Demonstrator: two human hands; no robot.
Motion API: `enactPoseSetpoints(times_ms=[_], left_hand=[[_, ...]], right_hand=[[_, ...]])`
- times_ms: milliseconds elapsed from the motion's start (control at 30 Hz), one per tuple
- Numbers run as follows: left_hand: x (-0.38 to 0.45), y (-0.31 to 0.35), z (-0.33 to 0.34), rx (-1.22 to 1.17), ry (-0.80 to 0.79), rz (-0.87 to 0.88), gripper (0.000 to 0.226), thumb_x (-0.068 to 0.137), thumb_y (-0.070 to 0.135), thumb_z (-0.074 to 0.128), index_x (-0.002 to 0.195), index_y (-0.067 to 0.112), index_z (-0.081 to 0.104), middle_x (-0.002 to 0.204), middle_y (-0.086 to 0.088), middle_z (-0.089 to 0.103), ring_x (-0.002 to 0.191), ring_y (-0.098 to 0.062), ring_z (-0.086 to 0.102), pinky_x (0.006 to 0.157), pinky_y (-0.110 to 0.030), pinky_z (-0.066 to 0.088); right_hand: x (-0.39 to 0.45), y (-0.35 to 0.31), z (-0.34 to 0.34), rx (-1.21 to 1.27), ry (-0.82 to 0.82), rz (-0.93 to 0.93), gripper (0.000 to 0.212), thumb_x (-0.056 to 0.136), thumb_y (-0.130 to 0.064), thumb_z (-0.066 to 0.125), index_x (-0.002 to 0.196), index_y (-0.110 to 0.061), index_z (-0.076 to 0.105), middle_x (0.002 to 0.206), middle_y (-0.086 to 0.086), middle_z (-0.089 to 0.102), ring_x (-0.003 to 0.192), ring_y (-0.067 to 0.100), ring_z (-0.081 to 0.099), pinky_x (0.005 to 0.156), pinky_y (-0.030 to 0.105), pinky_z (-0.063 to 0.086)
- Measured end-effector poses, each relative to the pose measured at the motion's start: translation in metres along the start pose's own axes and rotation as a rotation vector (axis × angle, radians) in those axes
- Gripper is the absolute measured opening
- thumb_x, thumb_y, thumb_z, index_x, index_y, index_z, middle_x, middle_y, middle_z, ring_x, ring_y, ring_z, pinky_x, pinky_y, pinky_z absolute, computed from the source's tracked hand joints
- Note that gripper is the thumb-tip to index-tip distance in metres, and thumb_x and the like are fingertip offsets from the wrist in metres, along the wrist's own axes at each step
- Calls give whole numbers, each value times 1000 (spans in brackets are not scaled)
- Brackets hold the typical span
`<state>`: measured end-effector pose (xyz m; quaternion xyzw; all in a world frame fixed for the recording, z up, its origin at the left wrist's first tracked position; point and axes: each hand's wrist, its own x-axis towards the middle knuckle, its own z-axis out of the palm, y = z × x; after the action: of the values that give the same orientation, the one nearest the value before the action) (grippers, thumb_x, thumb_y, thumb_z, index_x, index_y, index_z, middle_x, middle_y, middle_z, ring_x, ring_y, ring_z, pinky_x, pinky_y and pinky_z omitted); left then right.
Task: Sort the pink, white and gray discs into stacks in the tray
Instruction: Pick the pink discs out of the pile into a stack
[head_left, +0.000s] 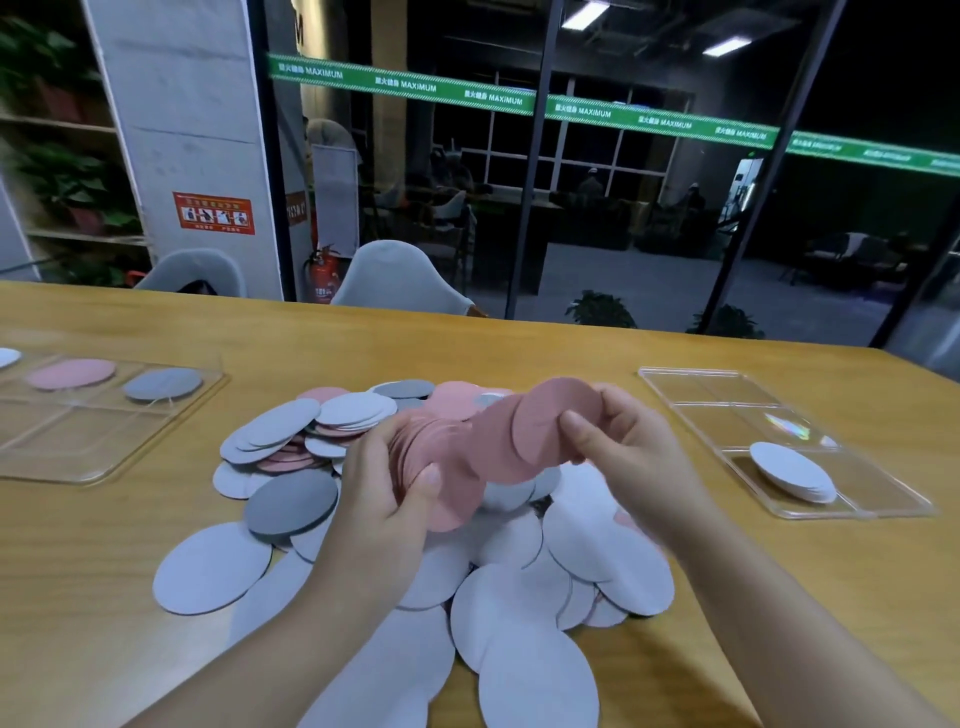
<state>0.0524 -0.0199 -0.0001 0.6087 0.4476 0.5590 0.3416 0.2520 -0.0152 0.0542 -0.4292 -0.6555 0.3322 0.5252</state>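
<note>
above wooden table (130, 519) | both hands fan thin round pink discs (498, 447)

Loose disc pile (415, 545) mid-table: mostly white, some pink and gray mixed, overlapping flat.
Large gray disc (292, 503) on pile's left side, lying flat.
Fanned pink discs (498, 447) held above pile, left hand (384, 488) gripping one end, right hand (618, 436) pinching other.
Left clear tray (93, 457): pink stack (71, 373) and gray stack (162, 383) in adjacent far compartments; white disc (8, 357) at frame edge.
Right clear tray (883, 506): white stack (792, 472) in near compartment, slightly tilted.
</note>
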Motion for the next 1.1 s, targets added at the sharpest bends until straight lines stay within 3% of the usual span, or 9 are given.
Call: enactPoseSetpoints(times_ms=[100,300,433,600,700,800,933,1000,1100], left_hand=[[1,-4,-1,13,5,-4,37,85,34,55,113,52,39,134,13,43,124,-1,41,107,-31,34],[-1,-10,-1,224,-58,127,50,90,15,56,125,42,32,130,15,35,113,29,23,89,8,18],[2,-13,-3,297,-132,176,46,93,30,51,133,35,29,129,16,28,110,33,15,87,10,12],[1,-13,-4,340,-226,216,45,79,58,28,123,52,24,129,33,12,119,25,16,88,9,13],[1,-16,-1,332,-242,221,53,74,54,24,127,50,23,127,40,9,124,23,12,91,8,12],[0,-21,1,338,-249,215,57,72,47,27,129,52,21,131,36,9,130,13,14,97,3,15],[-1,-22,2,330,-266,209,58,71,45,28,128,52,21,132,35,8,131,11,16,98,4,14],[0,-19,1,331,-285,210,56,71,48,27,126,54,20,131,38,6,128,15,14,96,4,14],[1,-17,-2,333,-316,196,50,76,45,31,120,62,16,126,41,5,122,22,13,91,0,22]], right_hand=[[-1,11,11,-299,-50,-31,16,91,-6,55,89,-20,62,77,-2,66,71,11,60,65,24,48],[-8,20,32,-583,-172,-132,9,87,-20,55,92,-24,61,82,-14,61,77,7,53,69,25,44],[-8,21,34,-567,-146,-139,13,85,-21,60,98,-24,58,92,-12,57,84,7,51,72,25,45],[-10,23,35,-668,-286,-26,56,82,-30,64,132,-31,39,119,-17,45,93,-4,44,77,6,36],[-10,17,39,-618,-370,-7,61,88,-18,58,139,-34,29,124,-24,44,100,-17,39,82,-4,29],[-13,11,44,-578,-407,-14,63,91,-7,48,137,-43,25,106,-39,41,92,-25,41,76,-4,32],[-14,-1,44,-571,-456,8,61,91,-4,40,135,-45,29,110,-26,51,91,-20,45,78,-2,34],[-6,0,32,-549,-400,-7,59,89,0,41,128,-44,42,110,-35,49,98,-26,42,85,1,35],[7,24,0,-582,-95,72,39,93,-10,44,119,-36,57,118,-27,57,113,-4,50,98,23,40]])
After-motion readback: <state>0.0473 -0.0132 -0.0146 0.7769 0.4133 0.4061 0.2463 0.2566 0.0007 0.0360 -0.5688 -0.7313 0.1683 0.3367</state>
